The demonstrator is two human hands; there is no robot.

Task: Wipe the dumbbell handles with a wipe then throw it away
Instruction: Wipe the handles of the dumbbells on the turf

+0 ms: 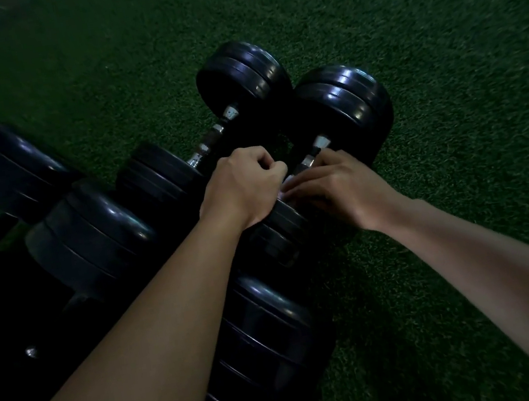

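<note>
— Where is the wipe (285,187)?

— On the handle (313,154) of the nearest dumbbell (345,107), as a small white scrap at the handle's near end, right between the two hands.

— And the right grip (337,185)?

— It comes in from the right of that dumbbell. Its fingers are bent across the handle, with the wipe pressed under their tips.

— The left grip (243,186)?

— Balled tight, knuckles up, at the same end of the handle and touching the right fingertips. It's too dark to tell whether it clutches the wipe or the bar.

— What lies around that dumbbell?

— It rests on green turf (421,37). A second dumbbell (243,75) lies just beside it on the left, parallel, with its ringed chrome bar bare. Further left there are more black weights (88,235) packed close together, and another one (268,321) lies nearer the camera, under the left forearm.

— Any brand or numbers on the plates?

— The plates are glossy black with only glints on them. Any marking is lost in the dark and blur.
</note>
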